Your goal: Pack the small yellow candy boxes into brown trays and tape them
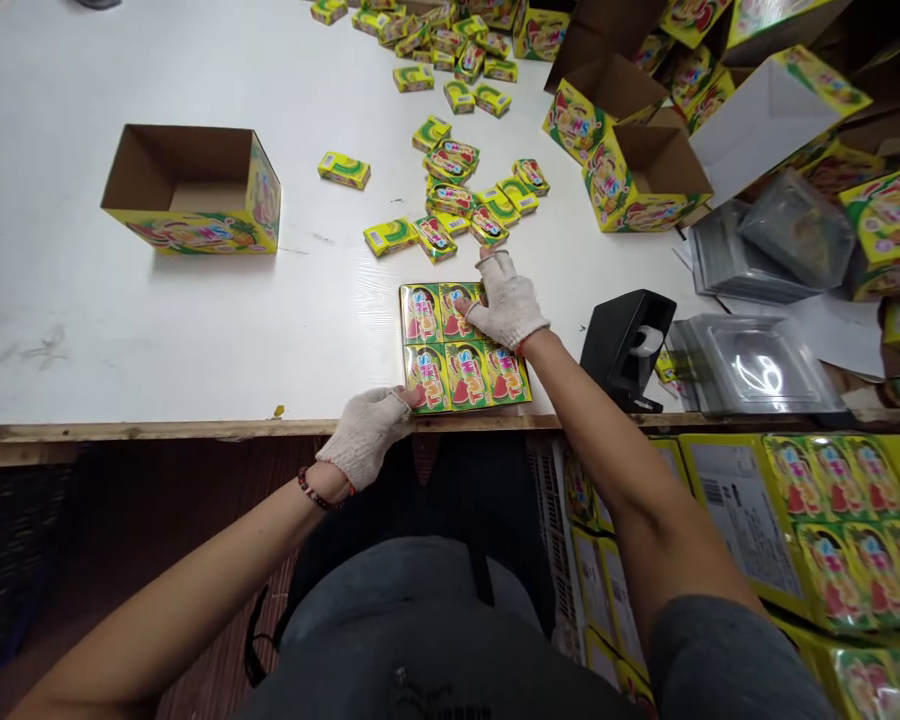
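A block of small yellow-green candy boxes (pixel 467 376), laid in two rows, lies at the table's front edge with a shiny clear rim round it. My left hand (pixel 367 432), in a white fingertip-less glove, pinches its near left corner, thumb on top and the other fingers hidden below. Over the far right part lies my right hand (pixel 508 302), gloved the same way. Its thumb rests on a top-row box, and its fingers stretch apart from the thumb towards the loose candy boxes (pixel 435 238) beyond.
An open display carton (pixel 202 232) stands at left. More loose boxes (pixel 450 40) are heaped at the back. To the right are a black tape dispenser (pixel 619 345), clear plastic trays (pixel 757 365) and open cartons (pixel 645 190). Filled packs (pixel 840 480) sit below the table edge.
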Demonstrator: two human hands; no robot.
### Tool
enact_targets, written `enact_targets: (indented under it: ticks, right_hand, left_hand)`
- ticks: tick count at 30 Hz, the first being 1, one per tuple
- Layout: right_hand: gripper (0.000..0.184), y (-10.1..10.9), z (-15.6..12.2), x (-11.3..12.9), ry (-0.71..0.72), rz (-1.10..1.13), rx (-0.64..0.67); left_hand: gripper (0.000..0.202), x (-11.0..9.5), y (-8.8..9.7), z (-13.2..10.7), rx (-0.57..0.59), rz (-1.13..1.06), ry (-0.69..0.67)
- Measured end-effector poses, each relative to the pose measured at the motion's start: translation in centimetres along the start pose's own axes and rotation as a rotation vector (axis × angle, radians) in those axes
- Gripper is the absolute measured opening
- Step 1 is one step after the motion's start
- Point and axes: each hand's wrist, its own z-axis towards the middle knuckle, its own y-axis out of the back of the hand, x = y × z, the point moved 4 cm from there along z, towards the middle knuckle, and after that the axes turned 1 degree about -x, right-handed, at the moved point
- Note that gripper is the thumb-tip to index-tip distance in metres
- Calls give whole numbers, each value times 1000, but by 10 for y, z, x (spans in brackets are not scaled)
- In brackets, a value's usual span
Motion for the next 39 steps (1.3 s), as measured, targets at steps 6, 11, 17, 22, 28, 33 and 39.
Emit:
enact_targets:
  ticks: [6, 11, 17, 22, 28, 33, 39]
  right_hand:
    - [83, 2, -9, 12, 79, -98, 10]
    - [86, 2, -29, 37, 205, -55, 18]
    - [86, -9, -55, 100, 349, 45, 95]
    - [73, -15, -57, 125, 371, 180, 34]
    - [34, 12, -62, 107, 107, 578, -269]
    - [20, 37, -122, 80, -272, 1214, -515]
    - [34, 13, -204, 54, -571, 1383, -354]
  left_hand:
    - [37, 18, -1, -3, -107, -134, -64]
    - [40, 29, 2, -1, -113, -185, -106]
    - [43, 45, 11, 6, -111, -123, -172]
    - [24, 34, 24, 5, -213, 436, -578]
    - [14, 7, 9, -8, 111, 1449, -1384]
    - [10, -10, -10, -12, 347, 1712, -1471]
    - [19, -11, -27, 5, 437, 1849, -1331]
